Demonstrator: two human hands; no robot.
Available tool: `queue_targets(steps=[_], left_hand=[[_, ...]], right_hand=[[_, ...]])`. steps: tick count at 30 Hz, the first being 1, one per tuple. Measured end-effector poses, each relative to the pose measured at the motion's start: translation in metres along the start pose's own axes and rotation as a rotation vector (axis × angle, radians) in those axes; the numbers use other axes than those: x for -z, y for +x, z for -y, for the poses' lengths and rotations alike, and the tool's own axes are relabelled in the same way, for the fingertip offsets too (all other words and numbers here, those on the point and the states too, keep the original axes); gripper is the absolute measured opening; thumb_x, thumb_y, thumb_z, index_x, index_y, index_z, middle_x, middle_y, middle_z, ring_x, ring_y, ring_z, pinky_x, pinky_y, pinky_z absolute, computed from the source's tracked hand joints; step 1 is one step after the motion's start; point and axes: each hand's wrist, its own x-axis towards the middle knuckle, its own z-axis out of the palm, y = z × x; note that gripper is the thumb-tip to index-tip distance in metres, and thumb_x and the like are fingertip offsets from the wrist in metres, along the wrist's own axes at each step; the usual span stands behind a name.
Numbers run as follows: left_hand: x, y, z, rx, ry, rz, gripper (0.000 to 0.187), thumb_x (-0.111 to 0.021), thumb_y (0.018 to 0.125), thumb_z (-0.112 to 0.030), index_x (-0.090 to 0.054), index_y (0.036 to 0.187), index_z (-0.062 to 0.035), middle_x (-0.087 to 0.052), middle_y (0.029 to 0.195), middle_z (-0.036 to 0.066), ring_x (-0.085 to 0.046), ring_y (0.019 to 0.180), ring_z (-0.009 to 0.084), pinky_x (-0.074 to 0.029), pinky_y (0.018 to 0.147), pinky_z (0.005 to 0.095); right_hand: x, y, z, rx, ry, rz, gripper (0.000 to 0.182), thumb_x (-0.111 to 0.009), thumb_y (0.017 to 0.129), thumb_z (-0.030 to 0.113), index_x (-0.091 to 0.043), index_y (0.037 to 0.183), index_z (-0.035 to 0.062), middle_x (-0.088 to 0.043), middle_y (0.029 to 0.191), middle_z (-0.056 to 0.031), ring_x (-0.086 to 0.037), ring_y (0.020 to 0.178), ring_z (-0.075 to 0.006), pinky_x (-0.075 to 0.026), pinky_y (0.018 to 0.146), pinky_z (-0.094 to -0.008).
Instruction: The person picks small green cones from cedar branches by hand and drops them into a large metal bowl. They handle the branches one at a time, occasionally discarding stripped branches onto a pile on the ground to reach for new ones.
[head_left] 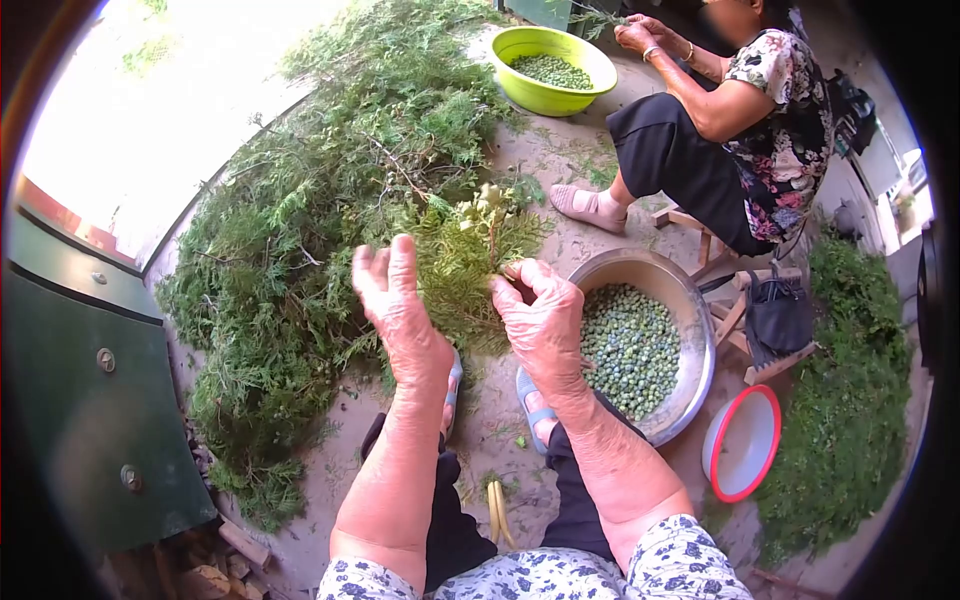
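My right hand (542, 318) is closed, its thumb and fingers pinching the edge of a yellowish-green evergreen sprig (462, 262). To the left of that sprig, my left hand (402, 315) is raised with its fingers stretched out and apart, and nothing shows in it. Small pale-green cones cluster near the sprig's top. Just right of my right wrist stands a wide metal basin (699, 350) full of small round green cones (630, 350); my forearm overlaps its left rim.
A big heap of evergreen branches (290, 290) spreads along the left. Another person (770, 130) sits at upper right, holding a sprig near a lime-green basin (510, 90). A red-rimmed bowl (742, 443), a wooden stool (775, 368) and more greenery (850, 400) lie right.
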Motion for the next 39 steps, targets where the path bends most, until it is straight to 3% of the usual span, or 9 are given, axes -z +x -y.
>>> queue_targets(steps=[1, 2, 4, 7, 13, 17, 21, 35, 39], left_hand=[[0.004, 0.002, -0.002, -0.093, -0.018, 0.033, 0.06, -0.062, 0.087, -0.029, -0.031, 0.133, -0.005, -0.042, 0.128, 0.01, -0.038, 0.119, 0.0175, -0.031, 0.097, 0.0299], [0.003, 0.003, -0.002, -0.362, 0.037, -0.041, 0.047, -0.061, 0.088, -0.02, -0.039, 0.127, -0.0062, -0.05, 0.114, 0.006, -0.045, 0.109, 0.0136, -0.035, 0.089, 0.0254], [0.012, -0.006, -0.015, -0.484, 0.254, 0.094, 0.027, -0.061, 0.088, -0.013, -0.052, 0.112, -0.0042, -0.055, 0.095, 0.001, -0.052, 0.09, 0.0093, -0.04, 0.076, 0.0213], [0.006, -0.025, -0.009, -0.25, 0.265, 0.331, 0.008, -0.061, 0.086, -0.009, -0.062, 0.09, -0.0021, -0.059, 0.082, 0.0, -0.053, 0.071, 0.0068, -0.043, 0.06, 0.021], [-0.002, -0.028, 0.008, -0.015, 0.016, 0.463, 0.02, -0.062, 0.085, -0.005, -0.059, 0.103, 0.0027, -0.063, 0.095, 0.005, -0.058, 0.086, 0.0089, -0.047, 0.076, 0.0231], [0.0, -0.02, 0.013, 0.201, -0.154, 0.454, 0.022, -0.06, 0.084, 0.0, -0.057, 0.106, 0.004, -0.062, 0.098, 0.008, -0.057, 0.087, 0.0106, -0.047, 0.078, 0.025], [0.001, -0.011, 0.021, 0.226, -0.212, 0.406, 0.019, -0.059, 0.084, 0.001, -0.059, 0.103, 0.0022, -0.063, 0.093, 0.005, -0.058, 0.08, 0.011, -0.048, 0.073, 0.0241], [-0.001, -0.003, 0.015, 0.35, -0.138, 0.508, 0.034, -0.058, 0.076, 0.009, -0.058, 0.109, 0.0012, -0.064, 0.095, 0.006, -0.059, 0.082, 0.0119, -0.047, 0.072, 0.0235], [-0.001, -0.006, 0.017, 0.348, -0.129, 0.581, 0.032, -0.06, 0.076, 0.007, -0.058, 0.107, 0.0013, -0.065, 0.092, 0.006, -0.06, 0.079, 0.0121, -0.048, 0.071, 0.0239]], right_hand=[[-0.001, 0.001, -0.004, 0.024, -0.029, -0.023, 0.007, -0.065, 0.076, 0.006, -0.061, 0.081, 0.0023, -0.059, 0.075, -0.0122, -0.059, 0.063, -0.028, -0.045, 0.056, -0.0331], [-0.001, 0.003, -0.008, 0.026, -0.029, -0.025, 0.007, -0.065, 0.076, 0.006, -0.061, 0.081, 0.0023, -0.059, 0.075, -0.0122, -0.059, 0.063, -0.028, -0.045, 0.056, -0.0331], [-0.001, 0.005, -0.012, 0.081, -0.172, -0.098, 0.01, -0.066, 0.076, 0.009, -0.06, 0.08, 0.0026, -0.058, 0.076, -0.0122, -0.059, 0.066, -0.0307, -0.045, 0.056, -0.0365], [0.002, 0.009, -0.011, 0.149, -0.251, -0.141, 0.011, -0.066, 0.076, 0.011, -0.059, 0.081, 0.0043, -0.058, 0.078, -0.012, -0.058, 0.066, -0.0322, -0.045, 0.055, -0.0387], [0.001, 0.006, -0.008, 0.383, -0.437, -0.073, 0.019, -0.06, 0.075, 0.007, -0.061, 0.093, 0.003, -0.059, 0.09, -0.0109, -0.057, 0.081, -0.0302, -0.046, 0.072, -0.0399], [-0.006, 0.0, -0.012, 0.293, -0.368, 0.102, 0.034, -0.055, 0.077, 0.004, -0.059, 0.11, 0.0, -0.056, 0.105, -0.0146, -0.052, 0.097, -0.0313, -0.042, 0.084, -0.0396], [-0.011, -0.002, -0.014, 0.225, -0.167, 0.159, 0.03, -0.053, 0.078, -0.003, -0.058, 0.108, -0.0031, -0.056, 0.108, -0.0193, -0.055, 0.101, -0.0356, -0.044, 0.088, -0.0384], [0.004, 0.01, -0.01, 0.232, -0.128, 0.203, 0.022, -0.05, 0.08, -0.006, -0.059, 0.1, -0.002, -0.058, 0.097, -0.0149, -0.06, 0.086, -0.0286, -0.049, 0.076, -0.033], [0.009, 0.012, -0.009, 0.054, 0.023, 0.216, 0.019, -0.045, 0.085, -0.004, -0.059, 0.098, -0.0017, -0.061, 0.088, -0.0106, -0.061, 0.072, -0.0177, -0.05, 0.065, -0.0279]])
